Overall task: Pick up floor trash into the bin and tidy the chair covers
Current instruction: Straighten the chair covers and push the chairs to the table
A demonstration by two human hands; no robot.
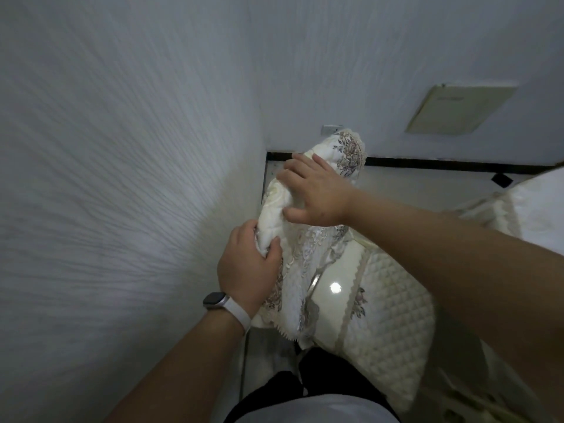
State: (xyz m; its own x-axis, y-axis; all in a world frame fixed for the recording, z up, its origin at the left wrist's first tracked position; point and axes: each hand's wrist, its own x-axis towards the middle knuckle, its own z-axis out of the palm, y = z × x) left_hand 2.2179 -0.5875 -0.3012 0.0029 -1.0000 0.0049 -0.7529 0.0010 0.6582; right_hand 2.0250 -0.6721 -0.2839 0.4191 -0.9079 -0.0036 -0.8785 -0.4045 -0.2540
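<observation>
A cream chair cover [349, 151] with embroidered flowers and a lace edge lies over a chair back close to the wall corner. My left hand [248, 267], with a white-strapped watch on the wrist, grips the cover's near left edge, with thumb and fingers closed on the cloth. My right hand [314, 190] lies flat on the top of the cover farther along, fingers spread and pressing down. The quilted cream seat cushion [393, 303] of the same chair shows below my right forearm.
A white textured wall [122, 178] stands close on the left. A pale wall panel [460, 109] and a socket [332, 128] sit on the far wall above a black skirting strip [457, 164]. Another covered chair [531, 209] is at the right edge. Glossy floor tile [334, 288] shows between.
</observation>
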